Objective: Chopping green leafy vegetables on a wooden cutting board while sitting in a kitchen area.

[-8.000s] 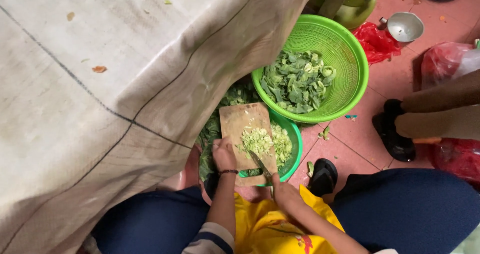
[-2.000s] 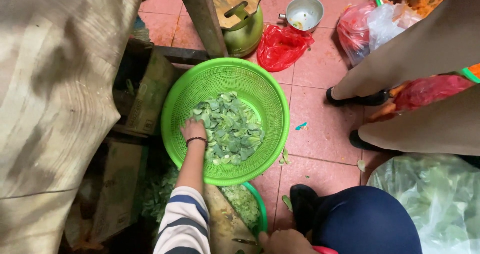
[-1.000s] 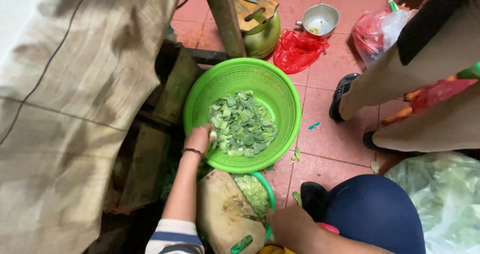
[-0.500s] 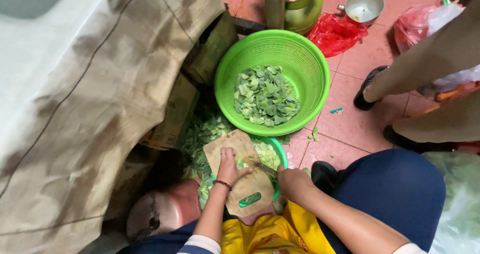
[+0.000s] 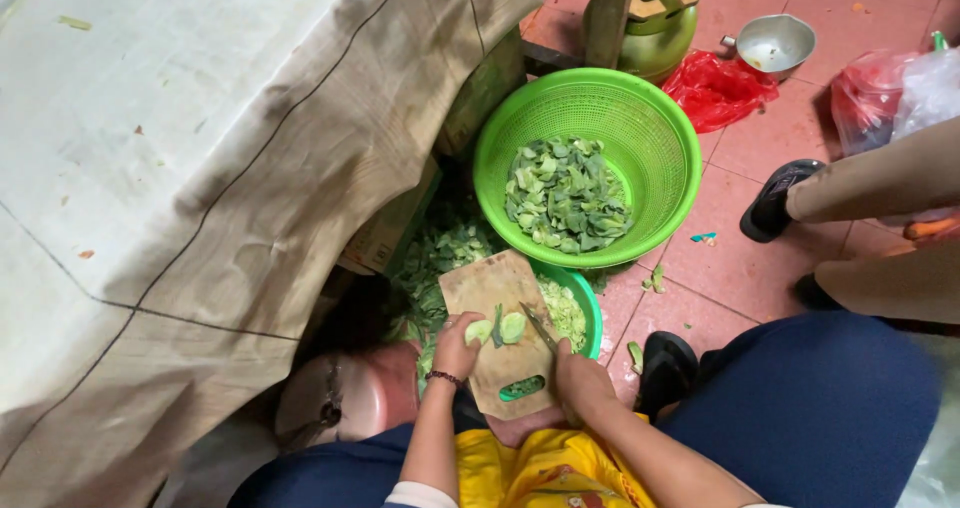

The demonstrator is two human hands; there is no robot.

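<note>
A wooden cutting board (image 5: pixel 497 288) lies across a small green bowl (image 5: pixel 588 306) holding chopped greens. My left hand (image 5: pixel 456 346) presses a pale green vegetable piece (image 5: pixel 498 328) onto the board. My right hand (image 5: pixel 578 376) grips a knife (image 5: pixel 538 326) whose blade angles toward that piece. Beyond the board stands a large green basket (image 5: pixel 660 138) with cut leafy greens (image 5: pixel 566 194) in it.
A cloth-covered table (image 5: pixel 200 168) fills the left. Leaf scraps (image 5: pixel 440 258) lie under its edge. A pink stool (image 5: pixel 350 398) sits at my left knee. Another person's legs and shoes (image 5: pixel 770 203) stand at right, near red and clear bags (image 5: pixel 720 86), a metal bowl (image 5: pixel 775 43) and a gas cylinder (image 5: pixel 655 33).
My left hand has come back from the large basket to the cutting board and now holds a vegetable piece there. The view swung back down over the board.
</note>
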